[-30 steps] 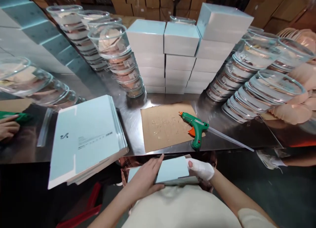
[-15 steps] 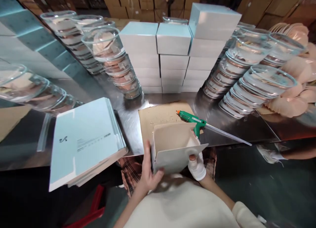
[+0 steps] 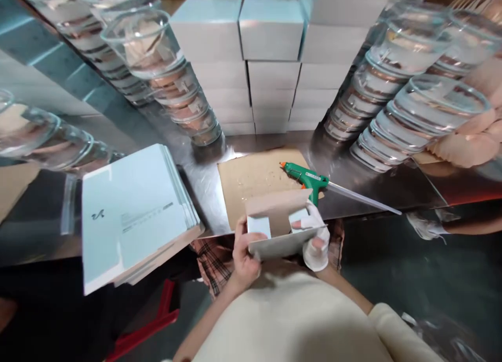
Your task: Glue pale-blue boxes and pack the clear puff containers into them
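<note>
Close to my body, both hands hold a small partly folded cardboard box [image 3: 284, 245], with its open side up. My left hand [image 3: 246, 255] is bare and closed around the box's left end, near a pale blue end flap [image 3: 259, 227]. A white partial glove with bare fingertips covers my right hand [image 3: 316, 247], which grips the right end beside another light flap. Just beyond the box, a green glue gun [image 3: 311, 180] with an orange tip and a long clear glue stick [image 3: 363, 197] lies partly on a brown cardboard sheet [image 3: 251, 176].
On the left is a stack of flat light-blue box blanks [image 3: 137, 210]. Finished-looking boxes [image 3: 272, 79] form a wall at the back. Stacked clear round containers stand on the left [image 3: 184, 90] and right [image 3: 403, 126]. Below lies a red frame-like object [image 3: 145, 325].
The box's end flaps now bend inward, and my left fingers have gone from outstretched to wrapped round its end. My view has tipped downward.
</note>
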Demonstrator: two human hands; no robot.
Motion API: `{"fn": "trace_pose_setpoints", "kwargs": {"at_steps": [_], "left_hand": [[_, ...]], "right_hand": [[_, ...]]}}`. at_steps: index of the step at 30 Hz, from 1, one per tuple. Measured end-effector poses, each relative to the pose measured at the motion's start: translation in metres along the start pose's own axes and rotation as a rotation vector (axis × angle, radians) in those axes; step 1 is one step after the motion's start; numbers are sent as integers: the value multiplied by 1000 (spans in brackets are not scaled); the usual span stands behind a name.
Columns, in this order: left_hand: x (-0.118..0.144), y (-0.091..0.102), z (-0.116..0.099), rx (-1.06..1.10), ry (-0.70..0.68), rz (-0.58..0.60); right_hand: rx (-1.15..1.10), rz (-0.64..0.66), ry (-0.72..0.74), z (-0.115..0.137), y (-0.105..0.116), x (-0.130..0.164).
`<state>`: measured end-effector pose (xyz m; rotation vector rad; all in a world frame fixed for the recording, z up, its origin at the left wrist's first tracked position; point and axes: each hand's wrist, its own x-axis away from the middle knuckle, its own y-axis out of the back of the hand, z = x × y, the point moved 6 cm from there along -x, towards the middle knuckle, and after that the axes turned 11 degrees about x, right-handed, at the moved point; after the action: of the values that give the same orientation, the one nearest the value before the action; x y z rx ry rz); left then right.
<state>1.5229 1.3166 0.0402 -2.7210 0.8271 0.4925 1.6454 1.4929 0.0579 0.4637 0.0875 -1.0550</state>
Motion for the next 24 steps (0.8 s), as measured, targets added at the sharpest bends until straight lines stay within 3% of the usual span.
{"fn": "trace_pose_setpoints", "kwargs": {"at_steps": [4,6,9,13,15,18,24], "left_hand": [[-4,-7,-11,62,27,58],[-9,-9,-20,-29,-13,179],[-14,-3,-27,-209,-103,308],[-18,24,-18,-221,-58,124],[-16,26,-10,-182,3,88],[-12,21,-5,-103,32,50],[-16,12,-4,-154,46,48]], "right_hand": [[-142,-82,-190,5,5,-9],[-230,-95,-201,7,10,-13],[-95,-6,-243,-1,26,-26],[510,103,-403,-23,52,-62],[618,206,-535,-37,53,-78],[470,262,-640,-51,45,-90],[143,156,-641,-50,45,-81]]}}
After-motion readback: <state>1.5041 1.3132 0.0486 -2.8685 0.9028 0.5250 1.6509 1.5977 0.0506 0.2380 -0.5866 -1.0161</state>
